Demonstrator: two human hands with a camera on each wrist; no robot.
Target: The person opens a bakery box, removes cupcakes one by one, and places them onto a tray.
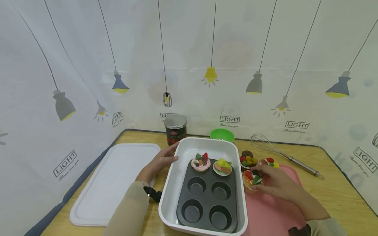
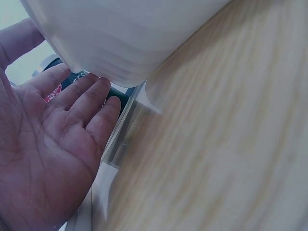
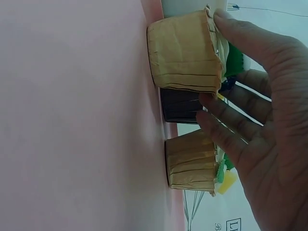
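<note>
A white dish (image 1: 183,155) stands on the wooden table (image 1: 333,198), and inside it lies a dark muffin tin (image 1: 208,196) with six cups. The cup at the dish's far left bears a pink cupcake (image 1: 200,165), the one at its far right a yellow-topped cupcake (image 1: 222,167); the four cups toward the dish's near end are bare. Just right of the dish, the right hand (image 1: 280,184) has its grip round the rim of a strawberry-topped cupcake (image 1: 250,180), thumb on one side and fingers on the other, at the edge of a pink board (image 1: 273,213). Farther back on the dish's right are a dark-cupped cupcake (image 1: 246,161) and a fruit-topped cupcake (image 1: 271,161), with a whisk (image 1: 290,158) beyond them. The left hand (image 1: 157,164) touches the dish's left wall near its far corner, its grip slack and its fingers loosely extended. A white board (image 1: 118,183) lies left of the dish; behind the dish stand a lidded can (image 1: 176,131) and a green bowl (image 1: 222,134).
</note>
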